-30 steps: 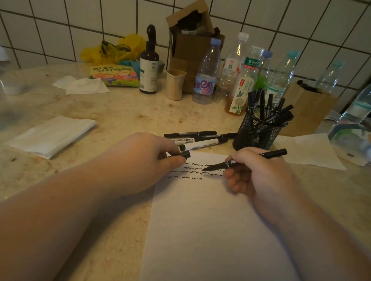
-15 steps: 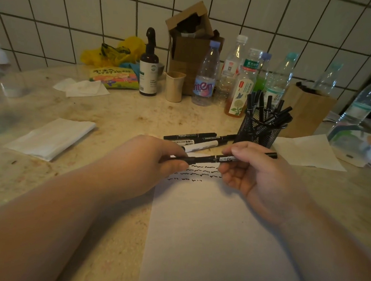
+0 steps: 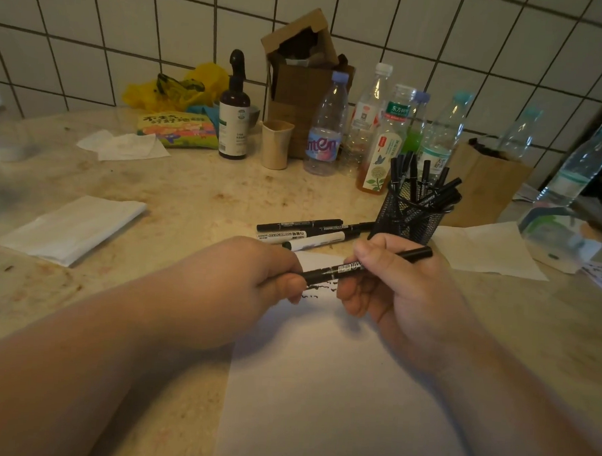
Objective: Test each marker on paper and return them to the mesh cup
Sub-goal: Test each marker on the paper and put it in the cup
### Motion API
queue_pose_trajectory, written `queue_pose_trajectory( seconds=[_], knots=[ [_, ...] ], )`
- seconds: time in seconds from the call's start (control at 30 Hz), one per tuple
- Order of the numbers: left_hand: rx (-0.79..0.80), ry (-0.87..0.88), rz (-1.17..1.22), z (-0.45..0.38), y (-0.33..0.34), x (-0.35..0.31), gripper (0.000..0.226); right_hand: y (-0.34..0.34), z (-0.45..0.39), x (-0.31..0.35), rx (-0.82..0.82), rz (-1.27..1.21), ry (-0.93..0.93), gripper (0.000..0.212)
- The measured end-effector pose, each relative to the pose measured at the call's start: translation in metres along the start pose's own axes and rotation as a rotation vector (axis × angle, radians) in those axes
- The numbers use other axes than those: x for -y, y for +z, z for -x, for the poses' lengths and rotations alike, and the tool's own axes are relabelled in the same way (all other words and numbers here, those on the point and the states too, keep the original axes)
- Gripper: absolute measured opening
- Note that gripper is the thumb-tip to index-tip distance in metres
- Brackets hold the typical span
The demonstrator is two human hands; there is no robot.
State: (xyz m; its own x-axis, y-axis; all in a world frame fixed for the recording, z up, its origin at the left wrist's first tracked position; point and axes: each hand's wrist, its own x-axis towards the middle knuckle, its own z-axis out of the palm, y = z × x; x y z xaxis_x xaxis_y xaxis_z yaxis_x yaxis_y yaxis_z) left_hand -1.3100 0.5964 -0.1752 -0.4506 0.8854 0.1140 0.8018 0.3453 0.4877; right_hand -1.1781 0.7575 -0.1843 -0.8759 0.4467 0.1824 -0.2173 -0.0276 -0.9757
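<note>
Marker [image 3: 346, 268] now tilted, lifted off paper [image 3: 335, 388]; both hands, left [image 3: 250, 281], right [image 3: 391, 286], grip it; mesh cup [image 3: 411, 217] just beyond.

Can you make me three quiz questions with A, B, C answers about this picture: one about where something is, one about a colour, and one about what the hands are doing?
1. Where do the loose black and white markers lie?
A. On the beige stone counter, left of the black mesh cup
B. Inside the brown cardboard box
C. On the folded white napkin

2. What colour are the squiggles on the white paper sheet?
A. Red
B. Black
C. Green

3. How is the black marker above the paper held?
A. By no hand
B. By the left hand only
C. By both hands, one at each end

Answers:
1 A: they lie flat on the beige stone counter beside the black mesh cup.
2 B: the marks between the hands are dark black.
3 C: the left hand pinches one end and the right hand grips the barrel.
</note>
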Motion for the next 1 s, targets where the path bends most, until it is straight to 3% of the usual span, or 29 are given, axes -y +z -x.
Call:
queue_pose_trajectory(
  seconds=[0.17,0.3,0.37,0.43,0.53,0.73,0.83,1.0],
  knots=[
    [0.111,-0.013,0.09,0.001,-0.002,0.002,0.024,-0.001,0.001,-0.001,0.04,0.016,-0.021,0.02],
    [0.027,0.0,0.098,-0.001,-0.003,0.002,0.015,-0.004,0.0,0.003,0.043,0.075,-0.045,0.023],
    [-0.045,-0.033,0.061,-0.005,-0.003,0.004,0.008,-0.005,0.001,0.008,-0.04,0.142,-0.079,0.029],
    [-0.097,-0.078,-0.022,-0.008,-0.002,0.012,0.018,-0.009,-0.001,0.011,-0.199,0.204,-0.146,0.03],
    [-0.115,-0.14,-0.097,-0.01,0.002,0.023,0.019,-0.018,-0.006,0.016,-0.437,0.155,-0.231,0.016],
    [-0.11,-0.145,-0.072,-0.012,0.005,0.025,0.02,-0.034,-0.019,0.033,-0.713,0.214,-0.267,0.016],
    [-0.128,-0.142,-0.057,-0.011,0.005,0.027,0.02,-0.037,-0.03,0.038,-0.783,0.334,-0.193,0.015],
    [-0.116,-0.143,-0.035,-0.009,0.004,0.024,0.021,-0.04,-0.044,0.057,-0.746,0.569,-0.124,0.011]
  ],
)
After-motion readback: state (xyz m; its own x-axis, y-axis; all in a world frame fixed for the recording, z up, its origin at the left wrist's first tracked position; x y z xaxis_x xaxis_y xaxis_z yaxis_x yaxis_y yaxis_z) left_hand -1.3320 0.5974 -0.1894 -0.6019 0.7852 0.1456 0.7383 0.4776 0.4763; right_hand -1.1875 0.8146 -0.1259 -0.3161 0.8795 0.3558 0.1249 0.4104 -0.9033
